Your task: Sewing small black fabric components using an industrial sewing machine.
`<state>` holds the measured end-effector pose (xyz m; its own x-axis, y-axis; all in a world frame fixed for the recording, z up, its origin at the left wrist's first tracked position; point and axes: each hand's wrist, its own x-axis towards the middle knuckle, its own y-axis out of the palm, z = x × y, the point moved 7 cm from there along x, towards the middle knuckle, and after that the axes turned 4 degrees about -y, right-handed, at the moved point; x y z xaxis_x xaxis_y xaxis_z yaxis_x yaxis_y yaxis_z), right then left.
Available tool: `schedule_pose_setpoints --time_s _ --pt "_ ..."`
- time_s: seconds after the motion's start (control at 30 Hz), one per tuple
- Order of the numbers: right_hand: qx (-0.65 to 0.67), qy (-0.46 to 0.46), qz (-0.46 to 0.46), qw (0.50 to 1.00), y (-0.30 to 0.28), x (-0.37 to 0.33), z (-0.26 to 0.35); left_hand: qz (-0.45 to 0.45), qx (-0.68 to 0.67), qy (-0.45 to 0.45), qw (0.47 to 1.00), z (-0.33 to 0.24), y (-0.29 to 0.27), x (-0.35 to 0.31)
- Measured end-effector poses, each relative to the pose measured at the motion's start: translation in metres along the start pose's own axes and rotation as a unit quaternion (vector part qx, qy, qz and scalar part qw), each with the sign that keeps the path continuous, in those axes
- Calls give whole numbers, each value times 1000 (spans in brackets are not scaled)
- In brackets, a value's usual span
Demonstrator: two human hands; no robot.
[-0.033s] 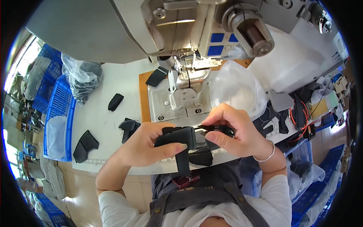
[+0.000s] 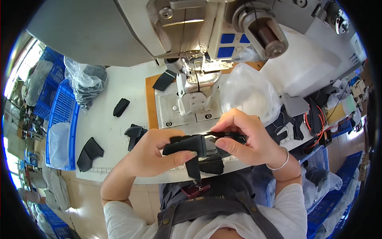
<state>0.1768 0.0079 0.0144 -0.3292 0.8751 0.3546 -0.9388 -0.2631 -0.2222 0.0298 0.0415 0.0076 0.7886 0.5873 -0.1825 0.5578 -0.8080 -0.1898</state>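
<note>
filling the top, a sewing machine [image 2: 139, 24] stands over a white table [image 2: 115, 79].
at its front edge, the left hand [image 2: 149, 153] pinches a black fabric piece [image 2: 183, 145]; beside it the right hand [image 2: 256, 143], fingers curled narrow, holds a small dark item [image 2: 240, 138], its kind hidden.

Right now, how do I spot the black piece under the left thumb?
Find the sewing machine, then the left hand in front of it. The black piece lies under that hand's thumb, a dark strip hanging below. Unlike the loose black pieces on the white table, it is held.
</note>
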Motion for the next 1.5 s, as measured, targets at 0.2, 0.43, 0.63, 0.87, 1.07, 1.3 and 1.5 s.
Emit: schedule_pose_setpoints --time_s 0.2,0.43,0.63,0.87,1.07,1.3,1.5 --pt "79 11 -13 997 3 -3 -8 -300 529 351 712 -40 4 -34" --pt "-117 131 -70 982 -47 -41 -33 -370 322 -11 871 46 -89 -58" --pt "-404 64 -58 911 -66 -61 -54 -356 374 -219 828 136 -148 -91" --pt "-507 99 -29 856 -51 -72 -73 -493 452 6 743 60 -95 -51" --pt "-468 87 -26 879 -49 -64 -67 -129 363 158 909 61 20 31" --pt "-217 129 -144 957 -59 -67 -67 -87 434 176 879 68 35 45" --pt "-18 145 -157 977 -44 -59 -83 -136 357 185 905 46 19 36"
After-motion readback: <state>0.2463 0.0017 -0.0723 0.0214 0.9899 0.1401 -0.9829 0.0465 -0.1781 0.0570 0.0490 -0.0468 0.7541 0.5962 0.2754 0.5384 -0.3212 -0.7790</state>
